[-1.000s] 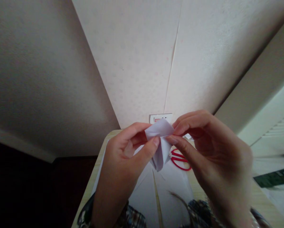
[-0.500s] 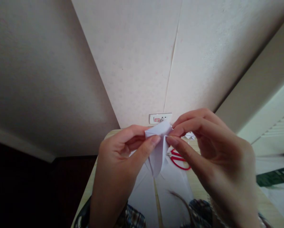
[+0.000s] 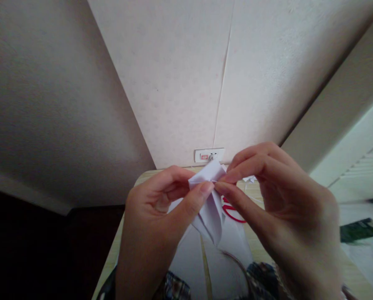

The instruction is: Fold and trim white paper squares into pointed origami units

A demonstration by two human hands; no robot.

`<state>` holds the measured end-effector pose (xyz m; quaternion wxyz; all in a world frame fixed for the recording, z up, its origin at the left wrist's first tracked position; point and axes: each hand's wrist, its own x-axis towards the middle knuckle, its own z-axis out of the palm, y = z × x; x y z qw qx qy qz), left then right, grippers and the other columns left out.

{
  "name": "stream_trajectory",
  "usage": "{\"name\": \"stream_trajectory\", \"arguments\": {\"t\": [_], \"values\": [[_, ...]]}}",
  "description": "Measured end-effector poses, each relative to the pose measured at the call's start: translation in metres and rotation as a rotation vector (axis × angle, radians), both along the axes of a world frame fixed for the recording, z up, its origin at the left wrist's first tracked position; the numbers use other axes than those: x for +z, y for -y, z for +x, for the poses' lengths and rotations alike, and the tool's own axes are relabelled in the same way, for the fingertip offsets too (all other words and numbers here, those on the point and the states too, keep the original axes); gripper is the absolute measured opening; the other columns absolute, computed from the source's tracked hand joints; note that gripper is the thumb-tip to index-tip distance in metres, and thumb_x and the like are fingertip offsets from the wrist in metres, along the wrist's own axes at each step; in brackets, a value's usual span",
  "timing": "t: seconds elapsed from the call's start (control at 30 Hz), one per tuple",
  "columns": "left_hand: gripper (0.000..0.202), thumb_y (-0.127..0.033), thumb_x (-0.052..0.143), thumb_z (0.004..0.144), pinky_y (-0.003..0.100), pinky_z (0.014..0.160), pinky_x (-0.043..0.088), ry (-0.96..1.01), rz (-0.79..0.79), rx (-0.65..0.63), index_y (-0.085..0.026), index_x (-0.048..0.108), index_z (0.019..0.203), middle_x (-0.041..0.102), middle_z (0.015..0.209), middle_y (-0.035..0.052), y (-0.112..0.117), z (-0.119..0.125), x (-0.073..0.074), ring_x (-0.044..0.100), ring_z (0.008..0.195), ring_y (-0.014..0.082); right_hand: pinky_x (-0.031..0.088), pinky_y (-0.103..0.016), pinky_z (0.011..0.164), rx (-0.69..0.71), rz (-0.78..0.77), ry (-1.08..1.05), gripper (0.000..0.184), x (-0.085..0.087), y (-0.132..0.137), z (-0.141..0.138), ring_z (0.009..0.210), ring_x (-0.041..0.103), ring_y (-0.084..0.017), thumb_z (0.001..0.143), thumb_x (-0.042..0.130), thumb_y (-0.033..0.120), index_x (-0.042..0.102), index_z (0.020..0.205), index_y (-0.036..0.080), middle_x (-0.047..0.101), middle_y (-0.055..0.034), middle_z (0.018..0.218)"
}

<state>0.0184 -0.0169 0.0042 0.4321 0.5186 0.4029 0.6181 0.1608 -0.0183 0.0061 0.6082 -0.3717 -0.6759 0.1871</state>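
Observation:
Between both hands, above the table, is a folded piece of white paper (image 3: 212,212) with several creased flaps. My left hand (image 3: 164,212) pinches its left side, the thumb pressed on the front near the middle fold. My right hand (image 3: 267,200) grips its right edge between thumb and fingers, close to the left thumb's tip. Below the folded paper, white paper sheets (image 3: 189,266) lie on the table with a narrow gap between them. Red-handled scissors (image 3: 234,213) are partly hidden behind the folded paper and my right hand.
The pale wooden table (image 3: 111,254) meets a wall carrying a socket (image 3: 209,155) with a plug in it. Small white paper pieces (image 3: 249,178) lie at the table's back right. A dark green packet (image 3: 361,230) lies on a white surface at far right.
The folded paper has tilted, its lower point swinging right and downward. My right fingers have closed in nearer the left thumb. The scissors are more covered now.

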Motion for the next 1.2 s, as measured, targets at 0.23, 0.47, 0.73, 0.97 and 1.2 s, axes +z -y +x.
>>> {"name": "stream_trajectory", "arguments": {"t": [0.23,0.47,0.73,0.97,1.2], "values": [[0.019,-0.011,0.076,0.075,0.013,0.055,0.057,0.064,-0.01,-0.046,-0.027,0.077,0.065,0.067,0.056,-0.0055,0.0,-0.001,-0.002,0.074,0.065,0.0133,0.046,-0.028,0.071,-0.036,-0.031,-0.018,0.018,-0.004,0.0,-0.001,0.081,0.055,-0.011,0.084,0.076,0.015,0.059,0.081,0.022,0.056,0.0052,0.083],[0.016,-0.014,0.076,0.076,0.014,0.056,0.058,0.118,-0.017,-0.027,-0.027,0.078,0.068,0.073,0.06,-0.0038,-0.003,-0.001,-0.004,0.076,0.065,0.0148,0.047,-0.026,0.069,0.033,-0.1,-0.023,0.011,-0.001,-0.002,0.001,0.078,0.058,-0.01,0.086,0.075,0.019,0.064,0.082,0.021,0.062,0.0048,0.08],[0.01,-0.02,0.079,0.074,0.012,0.051,0.053,-0.103,0.021,0.073,-0.029,0.082,0.073,0.08,0.074,-0.0033,0.001,-0.009,0.001,0.069,0.057,0.0104,0.046,-0.023,0.066,0.075,-0.122,-0.034,0.012,0.001,-0.002,0.005,0.073,0.059,-0.008,0.084,0.076,0.016,0.067,0.078,0.021,0.065,0.0063,0.075],[0.017,-0.014,0.08,0.069,0.011,0.044,0.048,-0.144,0.037,0.191,-0.032,0.081,0.068,0.076,0.064,-0.0085,0.005,-0.005,0.006,0.065,0.051,0.0082,0.046,-0.021,0.065,0.066,-0.199,-0.06,0.02,0.002,0.001,0.004,0.065,0.055,-0.007,0.084,0.075,0.017,0.064,0.068,0.022,0.061,0.0079,0.066],[0.02,-0.012,0.079,0.072,0.012,0.052,0.052,-0.035,0.034,0.192,-0.031,0.079,0.066,0.077,0.063,-0.0094,0.006,0.001,0.001,0.072,0.059,0.0105,0.045,-0.025,0.069,0.108,-0.331,-0.066,0.017,0.004,0.002,0.003,0.069,0.057,-0.01,0.089,0.069,0.027,0.065,0.073,0.021,0.063,0.0053,0.067]]}}
